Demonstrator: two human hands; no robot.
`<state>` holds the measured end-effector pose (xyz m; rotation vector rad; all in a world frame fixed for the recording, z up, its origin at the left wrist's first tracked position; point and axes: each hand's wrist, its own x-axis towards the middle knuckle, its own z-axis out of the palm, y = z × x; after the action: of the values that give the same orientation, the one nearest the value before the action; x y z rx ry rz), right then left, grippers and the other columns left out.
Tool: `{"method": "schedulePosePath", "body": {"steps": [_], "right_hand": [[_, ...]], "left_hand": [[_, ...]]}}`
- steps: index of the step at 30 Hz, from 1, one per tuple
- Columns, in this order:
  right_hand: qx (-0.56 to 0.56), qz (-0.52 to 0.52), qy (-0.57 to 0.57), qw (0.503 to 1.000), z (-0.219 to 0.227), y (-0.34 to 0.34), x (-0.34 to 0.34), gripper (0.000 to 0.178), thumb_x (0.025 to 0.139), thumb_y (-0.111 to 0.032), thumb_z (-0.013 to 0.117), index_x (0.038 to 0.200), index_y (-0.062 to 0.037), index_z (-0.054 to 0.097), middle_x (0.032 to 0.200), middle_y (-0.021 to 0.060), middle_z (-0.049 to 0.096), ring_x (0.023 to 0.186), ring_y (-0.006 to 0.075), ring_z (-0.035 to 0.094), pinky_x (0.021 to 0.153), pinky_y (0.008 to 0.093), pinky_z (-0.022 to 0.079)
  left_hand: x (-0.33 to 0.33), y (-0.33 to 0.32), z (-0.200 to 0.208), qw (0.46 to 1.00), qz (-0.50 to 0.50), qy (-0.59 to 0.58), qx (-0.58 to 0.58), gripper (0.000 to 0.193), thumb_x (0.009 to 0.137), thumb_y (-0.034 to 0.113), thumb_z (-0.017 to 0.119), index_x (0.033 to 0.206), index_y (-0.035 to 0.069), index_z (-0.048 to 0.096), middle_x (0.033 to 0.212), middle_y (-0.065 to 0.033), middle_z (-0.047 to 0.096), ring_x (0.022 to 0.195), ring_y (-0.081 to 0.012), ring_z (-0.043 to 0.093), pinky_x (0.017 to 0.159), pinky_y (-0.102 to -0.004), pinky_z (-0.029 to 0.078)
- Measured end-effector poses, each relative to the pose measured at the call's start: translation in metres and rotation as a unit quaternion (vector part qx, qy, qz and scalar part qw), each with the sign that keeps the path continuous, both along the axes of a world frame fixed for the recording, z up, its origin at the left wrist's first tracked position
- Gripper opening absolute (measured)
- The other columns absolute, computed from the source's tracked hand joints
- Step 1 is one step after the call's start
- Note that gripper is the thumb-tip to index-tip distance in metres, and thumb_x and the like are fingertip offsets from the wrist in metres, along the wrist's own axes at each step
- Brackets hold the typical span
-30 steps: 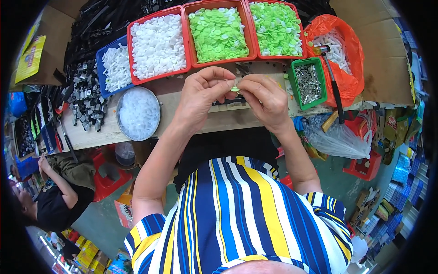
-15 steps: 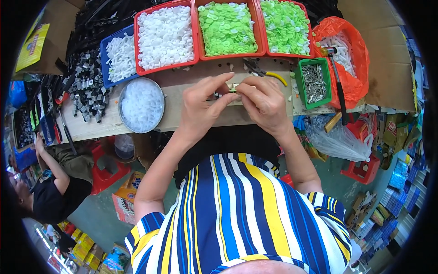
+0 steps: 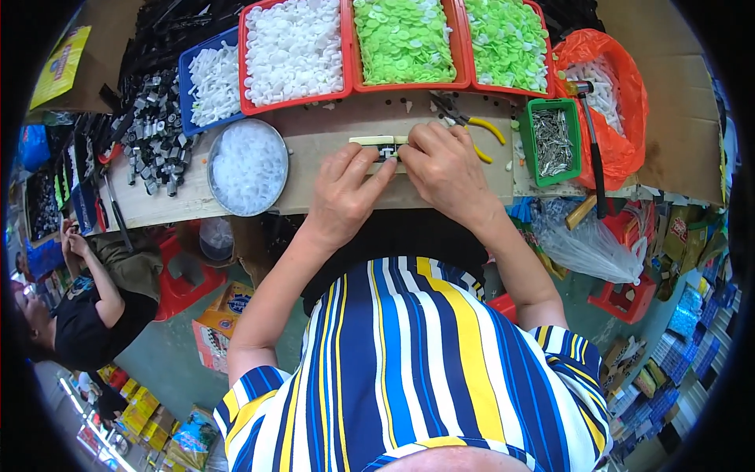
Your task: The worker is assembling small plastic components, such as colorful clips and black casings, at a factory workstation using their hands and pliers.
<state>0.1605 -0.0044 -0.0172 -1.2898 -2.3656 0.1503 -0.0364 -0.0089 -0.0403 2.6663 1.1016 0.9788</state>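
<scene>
Two Hands Closing Ranks Around a Little Fixture

And the hands are working side by side here, nearly meeting, with the small dark fixture (image 3: 384, 151) sitting on the wooden bench (image 3: 318, 141) right between their fingertips! A cream strip (image 3: 368, 141) is running along its far edge. The left hand (image 3: 346, 187) is leaning in at the near left, thumb and forefinger hovering about the fixture's edge; whether they are pinching anything, I cannot tell. The right hand (image 3: 442, 164) is curling over the right end, its own knuckles hiding the fingertips, so its grip is also beyond telling.

Good technique, I am judging, is asking for steadiness: the left fingers should be bracing the fixture flat while the right ones are pressing gently and squarely, because parts this small are easily tipping. And the yellow-handled pliers (image 3: 489, 126) are lying just beyond the right hand, so those knuckles should be moving carefully
</scene>
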Motion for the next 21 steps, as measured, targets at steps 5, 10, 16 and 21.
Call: {"method": "schedulePosePath", "body": {"steps": [5,10,16,21], "right_hand": [[-0.006,0.015,-0.024,1.0,0.003,0.004,0.0,0.006,0.076,-0.013,0.065,0.073,-0.0086,0.062,0.088,0.0052,0.055,0.091,0.022,0.058,0.08,0.0389,0.042],[-0.066,0.031,-0.029,0.997,0.005,0.01,0.003,0.008,0.077,-0.013,0.067,0.076,-0.0062,0.063,0.088,0.0061,0.056,0.092,0.0244,0.058,0.08,0.0404,0.043],[-0.054,-0.01,0.084,0.995,0.003,0.003,0.002,0.013,0.079,-0.011,0.066,0.091,-0.0055,0.067,0.087,0.0062,0.055,0.089,0.0252,0.058,0.075,0.0396,0.043],[-0.054,-0.004,0.077,0.996,-0.006,-0.003,0.004,0.018,0.08,-0.009,0.065,0.097,-0.006,0.067,0.086,0.0061,0.055,0.088,0.0252,0.058,0.073,0.0393,0.043]], "left_hand": [[0.001,0.004,-0.003,0.999,-0.021,0.041,0.021,0.027,0.074,0.01,0.074,0.101,0.007,0.07,0.105,-0.0078,0.06,0.101,-0.0277,0.057,0.082,-0.0401,0.047],[0.002,0.007,-0.003,0.995,-0.022,0.083,0.045,0.023,0.08,0.015,0.062,0.1,0.006,0.069,0.107,-0.0079,0.061,0.106,-0.0257,0.056,0.085,-0.0399,0.042],[0.008,0.005,-0.004,0.995,-0.005,0.079,0.056,0.021,0.08,0.016,0.062,0.097,0.006,0.069,0.103,-0.0056,0.062,0.105,-0.0235,0.056,0.085,-0.0397,0.041],[0.01,0.004,-0.002,0.993,-0.007,0.09,0.073,0.019,0.079,0.015,0.063,0.095,0.005,0.069,0.102,-0.0059,0.062,0.104,-0.0239,0.056,0.084,-0.0399,0.041]]}}
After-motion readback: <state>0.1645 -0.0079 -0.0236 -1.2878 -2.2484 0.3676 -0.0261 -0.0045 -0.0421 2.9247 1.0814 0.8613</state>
